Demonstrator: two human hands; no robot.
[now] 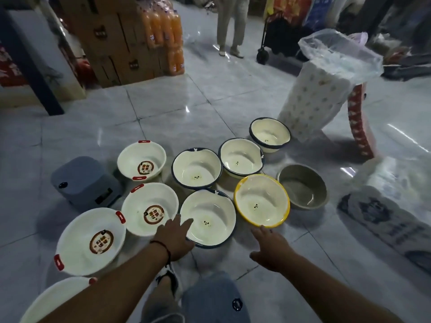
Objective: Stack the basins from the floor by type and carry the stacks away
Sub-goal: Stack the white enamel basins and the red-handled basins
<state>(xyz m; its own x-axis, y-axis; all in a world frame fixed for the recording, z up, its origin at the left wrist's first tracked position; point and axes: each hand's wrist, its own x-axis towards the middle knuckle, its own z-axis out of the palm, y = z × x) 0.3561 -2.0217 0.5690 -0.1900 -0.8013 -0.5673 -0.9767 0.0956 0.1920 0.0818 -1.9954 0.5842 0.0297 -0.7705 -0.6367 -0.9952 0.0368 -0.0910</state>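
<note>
Several basins lie open side up on the tiled floor. White basins with red handles (90,241) fill the left side. Cream basins with dark blue rims (208,217) sit in the middle, running back to the far one (270,134). A yellow-rimmed basin (262,200) lies to the right, with a grey-tan basin (303,185) beside it. My left hand (173,236) reaches out with straight fingers over the near rim of the closest blue-rimmed basin. My right hand (268,243) stretches flat toward the near edge of the yellow-rimmed basin, fingertips just at its rim.
A grey appliance (85,180) stands left of the basins. A wrapped pack of paper rolls (312,99) leans at the back right beside a red box (360,127). Cardboard cartons and orange drink bottles (163,36) stand at the back. A person (231,24) stands farther off.
</note>
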